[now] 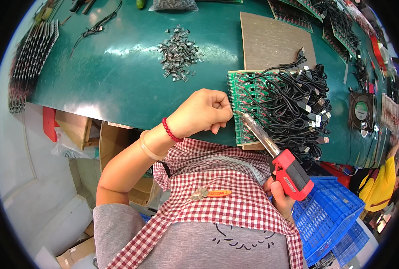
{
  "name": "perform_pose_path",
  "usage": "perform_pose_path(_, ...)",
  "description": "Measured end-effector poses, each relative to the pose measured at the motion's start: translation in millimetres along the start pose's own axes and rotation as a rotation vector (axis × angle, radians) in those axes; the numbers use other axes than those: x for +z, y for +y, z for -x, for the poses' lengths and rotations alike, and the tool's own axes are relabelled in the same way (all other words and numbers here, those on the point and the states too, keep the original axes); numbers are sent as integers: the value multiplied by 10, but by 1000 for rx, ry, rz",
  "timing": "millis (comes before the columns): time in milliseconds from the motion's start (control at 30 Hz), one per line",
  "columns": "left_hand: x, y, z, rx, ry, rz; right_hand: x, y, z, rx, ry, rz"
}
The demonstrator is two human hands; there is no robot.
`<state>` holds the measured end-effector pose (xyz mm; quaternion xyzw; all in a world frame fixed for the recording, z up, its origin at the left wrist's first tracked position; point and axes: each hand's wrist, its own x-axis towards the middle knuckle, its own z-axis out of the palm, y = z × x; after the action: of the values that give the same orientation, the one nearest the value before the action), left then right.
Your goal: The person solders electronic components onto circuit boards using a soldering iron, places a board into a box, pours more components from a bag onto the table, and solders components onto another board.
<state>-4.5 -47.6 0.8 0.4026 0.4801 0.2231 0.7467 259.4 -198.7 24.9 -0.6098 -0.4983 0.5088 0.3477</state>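
My left hand [207, 111] is closed in a pinch at the left edge of a green circuit board panel [242, 89]. Whatever sits between its fingertips is too small or hidden to make out. My right hand [280, 197] grips a red and black soldering gun [292, 175], its metal barrel slanting up and left. The gun's tip meets the board's left edge, close beside the left fingertips. Black cables [289, 103] with plugs lie bundled over the right part of the panel. Farther off to the left, many small black pin-like parts [178, 54] lie in a loose pile.
A brown board [275, 40] lies behind the panel on the green table [114, 58]. Stacked circuit boards [33, 62] stand at the far left. A black square fan [361, 110] is at the right. Blue crates [327, 210] stand below the table edge at lower right.
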Motion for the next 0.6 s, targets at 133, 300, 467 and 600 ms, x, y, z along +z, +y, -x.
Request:
perform_pose_path(133, -8, -25, -3, 13, 4, 2, -42, -57, -23, 71, -44, -13)
perform_pose_path(300, 5, -30, -6, 21, 15, 15, -123, -57, -3, 91, -169, -2)
perform_pose_path(467, 15, -23, 3, 18, 22, -1, -78, -59, 41, 91, -98, -17)
perform_pose_path(600, 11, -19, 11, 21, 24, 8, -116, -55, 71, 131, -75, -196)
